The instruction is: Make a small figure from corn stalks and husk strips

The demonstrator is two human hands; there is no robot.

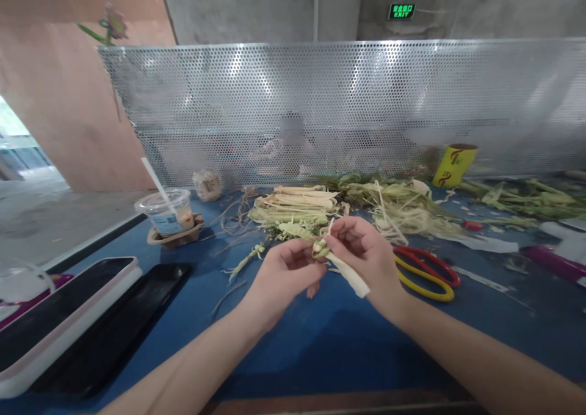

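Note:
Over the middle of the blue table, my left hand [290,268] and my right hand [361,253] meet around a strip of pale green corn husk [345,271]. Fingers of both hands pinch it near a small folded or knotted part, partly hidden by the fingertips. One flat end of the strip hangs down under my right palm. Just beyond the hands lies a stack of husk pieces [297,201], with green husk figures at its near side. Scissors with red and yellow handles [425,274] rest right of my right hand.
At left are a plastic cup with a straw [167,210] in a cardboard holder, a black phone [114,329] and a white-edged device [68,305]. Loose husks [407,204] heap at the back right beside a yellow roll [454,165]. A perforated metal screen [320,97] borders the far edge.

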